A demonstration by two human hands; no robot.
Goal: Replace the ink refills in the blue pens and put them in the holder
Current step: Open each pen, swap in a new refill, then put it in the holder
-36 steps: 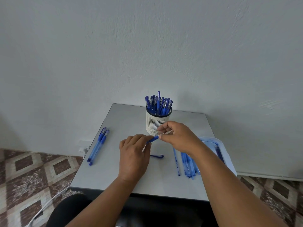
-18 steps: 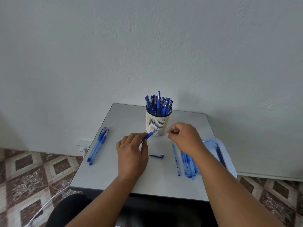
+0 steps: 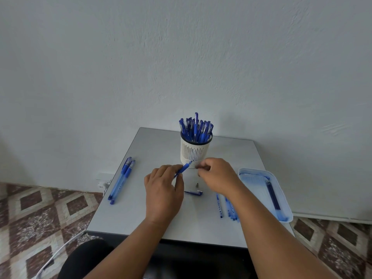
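Note:
My left hand [image 3: 163,190] grips a blue pen barrel [image 3: 184,168], its front end pointing up and right toward the holder. My right hand [image 3: 217,176] hovers just right of that end with fingertips pinched together; I cannot see whether they hold anything. A small dark pen tip [image 3: 197,185] and a blue cap [image 3: 194,192] lie on the table between my hands. The white slotted holder [image 3: 195,154] stands behind, full of blue pens [image 3: 196,127]. Loose refills [image 3: 220,206] lie under my right forearm.
Two capped blue pens [image 3: 122,178] lie side by side at the left edge of the grey table [image 3: 157,146]. A white tray [image 3: 285,202] at the right holds a dark refill [image 3: 272,196]. The wall stands close behind, and tiled floor lies on both sides.
My right hand drew away from the barrel, then came back beside its end. The small dark tip now lies on the table. My left hand tilted the barrel up toward the holder.

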